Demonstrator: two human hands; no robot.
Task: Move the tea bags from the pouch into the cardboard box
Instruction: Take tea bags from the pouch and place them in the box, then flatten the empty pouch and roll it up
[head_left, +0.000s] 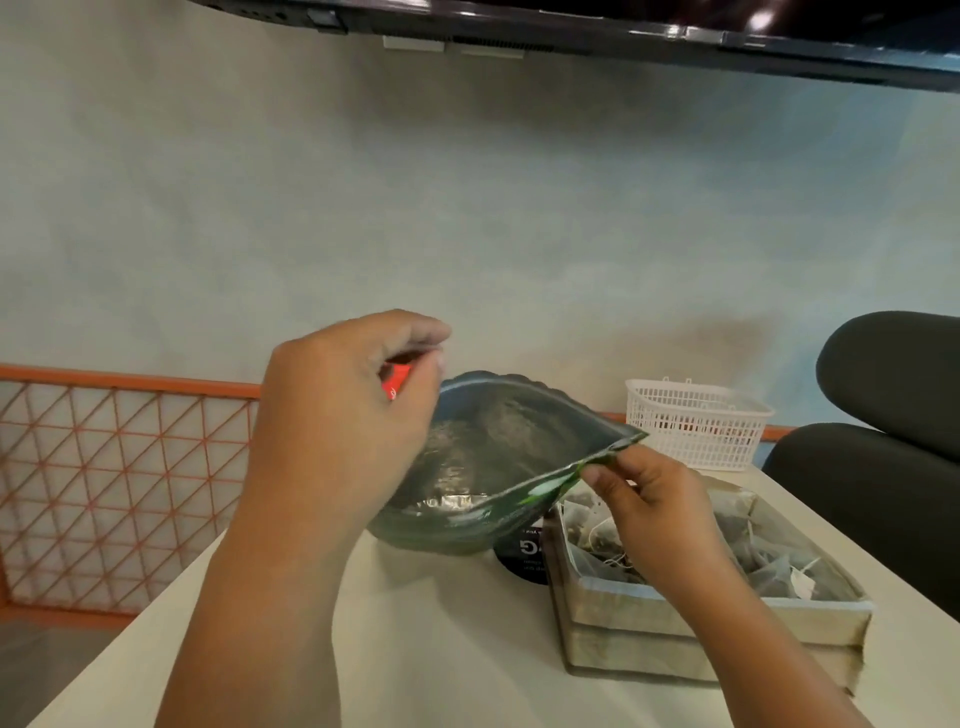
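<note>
The pouch (493, 467), dark green with a silver foil lining, is held above the table (415, 649) with its mouth spread wide open toward the camera. Only foil shows inside; whether any bags remain within cannot be told.

The right hand (654, 499) pinches the pouch's rim at the 3 o'clock corner of the mouth, thumb and forefinger closed on the edge. The left hand (353, 410) is at the 9 o'clock side of the mouth, fingers curled shut around a small red item (396, 378); what that item is cannot be made out, nor whether this hand also touches the pouch rim.

The cardboard box (701, 623) sits on the table at 4 o'clock from the pouch, open-topped, partly under the right wrist. It holds a heap of tea bags (769, 561), mesh sachets with strings and white tags.

A black round label or lid (522, 558) lies on the table just beside the box's left wall, under the pouch. A white plastic basket (696, 421) stands at the table's far edge, at 1 o'clock from the box. A black chair (893, 441) is at the far right.
</note>
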